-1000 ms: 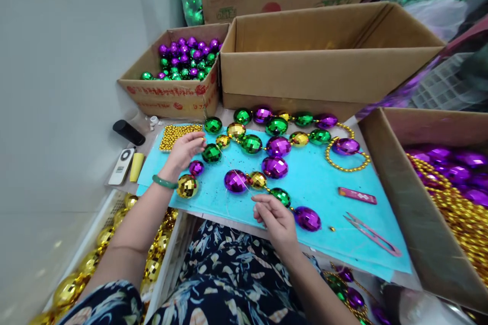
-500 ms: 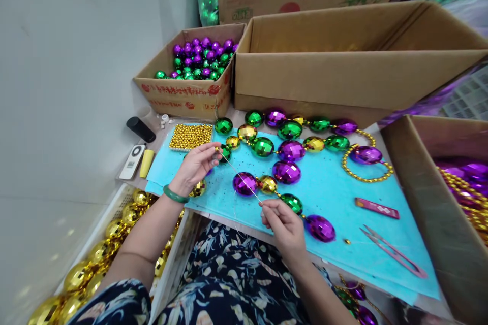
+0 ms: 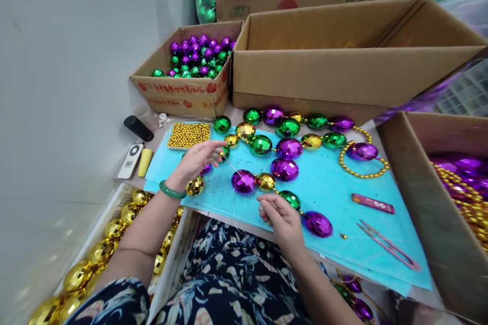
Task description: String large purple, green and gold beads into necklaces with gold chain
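On my feed, the left hand (image 3: 198,161), left of the frame's centre, has its thumb and fingers closed around a small gold bead (image 3: 221,153), round and shiny. From there a thin, pale thread (image 3: 232,165) slants down to the right hand (image 3: 280,213), just below centre, where I see thumb and fingertips pressed together on its lower end. Close above those fingers runs the strand (image 3: 244,182), at mid-frame and toward the lower right: big faceted balls, mirror-bright, in purple, gold, green and purple again, the outer two purple ones larger than the gold, with tiny gold beads visible between some of them. More such balls curve across the middle of my view, and a gold chain (image 3: 358,175) loops at centre right. All this lies on a blue cloth (image 3: 328,177). The tray (image 3: 209,135), full of small gold beads, sits beyond the left hand; the pink snips (image 3: 389,246) and a red pack (image 3: 372,203) lie lower right. Farther out, I have a box (image 3: 179,94) of purple and green balls at upper left, and a basket (image 3: 89,236) of gold balls at lower left.
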